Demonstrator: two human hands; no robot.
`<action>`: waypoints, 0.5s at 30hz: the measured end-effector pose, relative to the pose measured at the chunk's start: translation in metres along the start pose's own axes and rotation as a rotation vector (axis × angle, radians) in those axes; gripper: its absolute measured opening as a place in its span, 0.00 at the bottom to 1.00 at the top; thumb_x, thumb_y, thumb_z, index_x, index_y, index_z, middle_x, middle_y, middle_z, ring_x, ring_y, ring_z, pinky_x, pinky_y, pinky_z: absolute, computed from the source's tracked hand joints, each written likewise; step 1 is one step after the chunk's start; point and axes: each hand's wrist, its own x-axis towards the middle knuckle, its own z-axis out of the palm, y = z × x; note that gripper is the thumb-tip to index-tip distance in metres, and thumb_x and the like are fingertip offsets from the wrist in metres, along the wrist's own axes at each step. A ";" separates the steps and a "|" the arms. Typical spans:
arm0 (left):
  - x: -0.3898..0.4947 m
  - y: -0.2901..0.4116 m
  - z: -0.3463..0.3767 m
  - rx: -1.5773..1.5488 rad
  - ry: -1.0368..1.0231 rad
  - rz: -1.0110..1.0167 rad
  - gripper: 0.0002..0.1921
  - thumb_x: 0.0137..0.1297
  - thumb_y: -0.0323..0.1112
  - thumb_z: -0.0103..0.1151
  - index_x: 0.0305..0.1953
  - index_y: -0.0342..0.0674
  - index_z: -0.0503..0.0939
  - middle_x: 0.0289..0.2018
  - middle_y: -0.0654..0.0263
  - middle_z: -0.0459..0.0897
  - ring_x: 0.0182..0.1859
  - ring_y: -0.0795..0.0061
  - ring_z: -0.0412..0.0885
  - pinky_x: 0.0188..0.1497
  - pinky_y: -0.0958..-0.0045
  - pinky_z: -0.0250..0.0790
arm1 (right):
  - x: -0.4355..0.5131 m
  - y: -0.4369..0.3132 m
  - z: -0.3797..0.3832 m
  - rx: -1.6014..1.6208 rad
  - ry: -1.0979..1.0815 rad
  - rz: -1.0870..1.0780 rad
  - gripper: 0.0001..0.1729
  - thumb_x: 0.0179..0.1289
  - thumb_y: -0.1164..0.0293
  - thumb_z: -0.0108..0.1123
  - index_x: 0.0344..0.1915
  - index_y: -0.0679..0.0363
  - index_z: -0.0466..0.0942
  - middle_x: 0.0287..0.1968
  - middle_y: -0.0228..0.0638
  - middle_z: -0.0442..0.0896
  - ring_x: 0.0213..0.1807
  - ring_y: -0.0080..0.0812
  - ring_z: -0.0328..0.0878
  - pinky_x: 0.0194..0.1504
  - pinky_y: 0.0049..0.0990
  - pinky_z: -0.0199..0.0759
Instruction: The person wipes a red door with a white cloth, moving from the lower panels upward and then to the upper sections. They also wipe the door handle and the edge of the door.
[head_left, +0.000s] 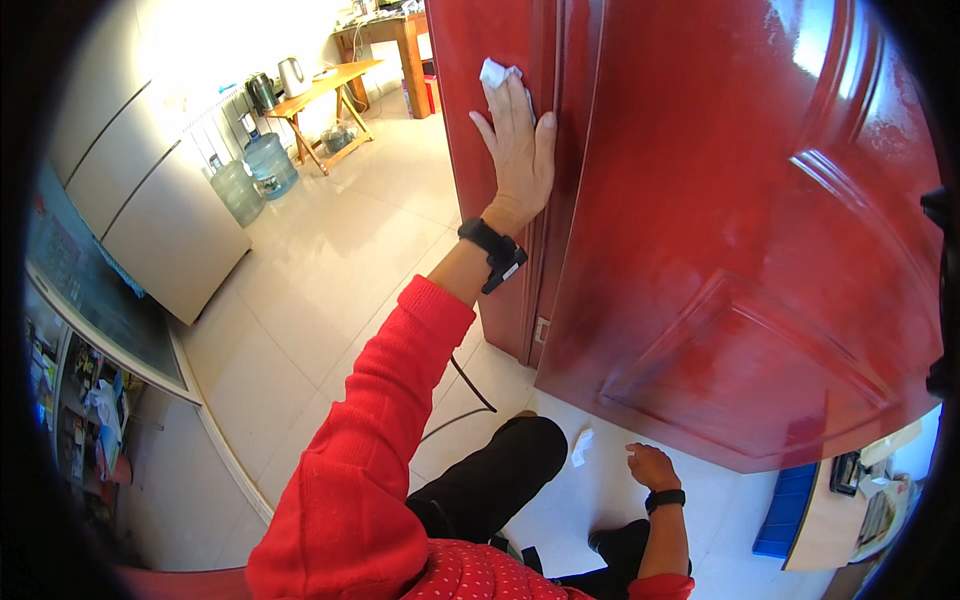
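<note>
My left hand (517, 161) is raised against a red wooden door frame (480, 187), fingers spread. Under its fingertips a crumpled white tissue (495, 73) is pressed to the glossy wood, with part of it poking out past the fingers. To the right stands a red panelled door (675, 225), ajar beside the frame. My right hand (654, 466) hangs low in front of the door's bottom edge, fingers bent; its palm is hidden. Another crumpled white tissue (582, 447) lies on the tiled floor between my knee and that hand.
A black cable (474, 386) crosses the floor near my leg. Kettles (292, 76) stand on a wooden folding table (330, 84), with large water bottles (270, 165) beside it. At lower right is a low wooden surface (821, 517) bearing clutter. A sliding-door track (225, 457) runs at left.
</note>
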 end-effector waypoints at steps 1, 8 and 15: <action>0.009 0.004 -0.001 -0.019 0.006 0.023 0.34 0.79 0.47 0.30 0.75 0.29 0.41 0.77 0.46 0.39 0.79 0.49 0.31 0.74 0.43 0.16 | -0.001 0.001 0.000 0.011 0.012 -0.019 0.20 0.65 0.65 0.50 0.55 0.53 0.79 0.51 0.46 0.83 0.53 0.48 0.79 0.56 0.42 0.73; 0.042 0.026 -0.003 0.030 -0.002 0.250 0.32 0.76 0.40 0.41 0.73 0.29 0.48 0.74 0.44 0.48 0.78 0.46 0.41 0.75 0.42 0.26 | -0.005 0.006 0.000 0.012 0.038 -0.034 0.20 0.65 0.65 0.51 0.54 0.53 0.80 0.50 0.47 0.84 0.53 0.48 0.80 0.56 0.42 0.73; 0.011 0.021 -0.008 0.489 -0.149 0.415 0.30 0.68 0.37 0.50 0.70 0.35 0.62 0.73 0.53 0.57 0.77 0.56 0.47 0.76 0.41 0.32 | -0.011 0.005 -0.004 0.041 -0.010 0.032 0.20 0.67 0.65 0.50 0.56 0.54 0.79 0.55 0.47 0.82 0.58 0.48 0.77 0.60 0.43 0.70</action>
